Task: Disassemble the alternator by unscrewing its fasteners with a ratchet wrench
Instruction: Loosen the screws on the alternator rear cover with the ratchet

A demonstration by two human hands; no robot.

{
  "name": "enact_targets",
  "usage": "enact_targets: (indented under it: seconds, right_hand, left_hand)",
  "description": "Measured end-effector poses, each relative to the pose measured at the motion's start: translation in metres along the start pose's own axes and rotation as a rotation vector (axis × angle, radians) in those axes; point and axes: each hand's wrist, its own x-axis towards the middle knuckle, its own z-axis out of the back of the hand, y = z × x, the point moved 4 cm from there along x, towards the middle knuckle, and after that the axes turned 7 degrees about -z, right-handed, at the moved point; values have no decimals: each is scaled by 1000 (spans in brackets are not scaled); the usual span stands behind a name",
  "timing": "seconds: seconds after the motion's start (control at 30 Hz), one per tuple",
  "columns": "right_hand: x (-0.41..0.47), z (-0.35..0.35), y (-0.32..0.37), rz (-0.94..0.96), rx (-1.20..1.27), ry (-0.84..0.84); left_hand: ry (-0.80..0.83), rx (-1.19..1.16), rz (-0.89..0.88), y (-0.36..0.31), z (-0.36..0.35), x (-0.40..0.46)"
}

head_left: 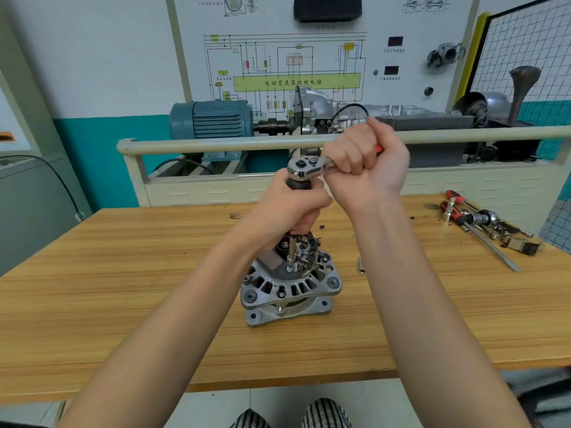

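Right hand (pixel 366 168): fist clamped on ratchet wrench (pixel 304 168) handle, mostly hidden.
Left hand (pixel 285 208): curled around the vertical extension bar (pixel 290 253).
Alternator (pixel 290 285): table (pixel 123 288) centre, fastener obscured.
Loose tools (pixel 482 222): two o'clock.

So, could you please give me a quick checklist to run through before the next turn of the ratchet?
1. Socket seated on the fastener atop the alternator: cannot tell, too small.
2. Extension bar upright: ok.
3. Left hand steadies the extension below the ratchet wrench head: ok.
4. Right hand grips the ratchet handle: ok.
5. Alternator flat on the table: ok, unclamped.
6. Swing path: the rail behind is close, cannot tell.
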Motion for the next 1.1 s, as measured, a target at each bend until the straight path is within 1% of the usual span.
enact_targets:
  seconds: [0.07, 0.13, 0.2, 0.23, 0.27, 0.3, 0.33, 0.4, 0.5, 0.53, 0.57, 0.6, 0.67, 0.73, 0.77, 0.83, 0.9, 0.93, 0.97, 1.0, 1.03, 1.07, 1.1]
  right_hand:
    - [-22, -3, -1, 240, -104, 47]
    - [-48, -9, -13, 510, -286, 178]
    - [-66, -14, -28, 744, -447, 303]
    - [-69, -16, -33, 805, -502, 339]
    - [-69, -17, -34, 819, -532, 348]
    - [-64, -17, -31, 789, -526, 342]
    - [-57, -16, -25, 719, -489, 322]
    - [-37, -13, -9, 490, -353, 216]
    - [-3, 0, -1, 32, -59, 58]
    - [5, 3, -2, -70, 4, 15]
    - [10, 4, -3, -126, 31, -20]
    - [12, 5, -3, -141, 29, -40]
    - [10, 3, -2, -59, -17, -60]
    - [-1, -1, 1, 113, -84, -39]
    - [-10, -3, -1, 227, -142, 5]
    - [-34, -9, -12, 512, -322, 169]
    - [-58, -14, -30, 808, -522, 307]
    - [-63, -16, -37, 898, -610, 347]
    - [-65, -17, -41, 940, -667, 364]
    - [-63, -18, -41, 935, -677, 366]
    - [-59, -18, -36, 891, -640, 366]
    - [-53, -18, -30, 808, -572, 361]
    - [-44, -18, -22, 686, -488, 333]
  left_hand:
    - [-205, 61, -62, 0, 1, -2]
    - [-376, 155, -131, -2, -1, -4]
    - [-461, 228, -181, -4, -4, -5]
    - [-465, 240, -188, -5, -4, -6]
    - [-450, 240, -179, -5, -3, -6]
    - [-416, 231, -157, -5, 0, -6]
    - [-360, 217, -129, -5, 3, -5]
    - [-187, 185, -90, -6, 11, -4]
    - [117, 105, -66, -8, 11, -2]
    - [169, 71, -54, -8, 8, -1]
    - [182, 37, -38, -7, 6, -1]
    - [162, 5, -19, -6, 4, 0]
    - [36, -28, 8, -2, 5, 3]
    - [-156, -9, 5, 2, 7, 3]
    - [-250, 13, -9, 3, 8, 3]
    - [-399, 89, -75, 1, 6, 2]
    - [-470, 187, -149, -2, 2, 0]
    - [-477, 217, -168, -2, 1, -2]
    - [-467, 225, -166, -2, 2, -3]
    - [-438, 213, -144, -2, 4, -4]
    - [-385, 184, -113, -3, 7, -4]
    - [-306, 146, -84, -4, 10, -3]
    - [-208, 110, -68, -5, 13, -2]
